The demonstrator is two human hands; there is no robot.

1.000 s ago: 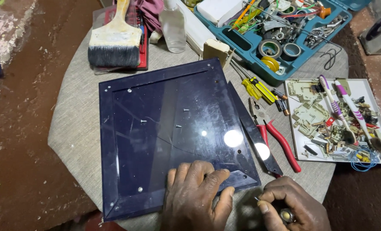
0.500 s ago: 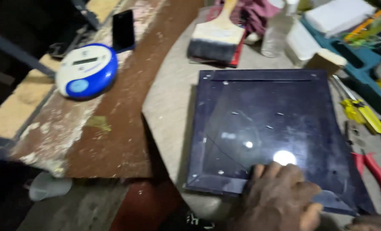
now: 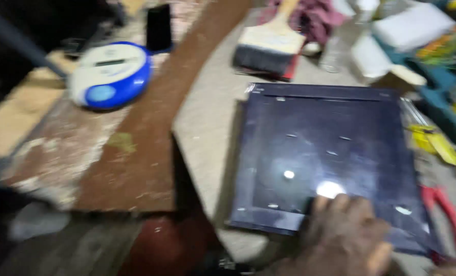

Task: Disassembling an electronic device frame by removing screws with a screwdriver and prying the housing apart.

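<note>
A dark blue, glossy square panel (image 3: 330, 153) lies flat on the grey table top (image 3: 207, 117). My left hand (image 3: 340, 235) rests flat on the panel's near edge, fingers laid across the surface and gripping nothing. A bright light reflection sits just beyond the fingertips. My right hand is out of the frame. The whole view is blurred by motion.
A wide paintbrush (image 3: 269, 48) lies behind the panel. Red-handled pliers (image 3: 445, 209) and yellow-handled tools (image 3: 435, 143) lie to its right, by a teal tool tray (image 3: 442, 87). To the left, a blue-and-white round device (image 3: 110, 74) and a black slab (image 3: 159, 25) sit beside a brown plank (image 3: 151, 143).
The view has swung left, so the bench on the left now shows. My right hand and the parts tray have left the frame. My left hand stays on the panel.
</note>
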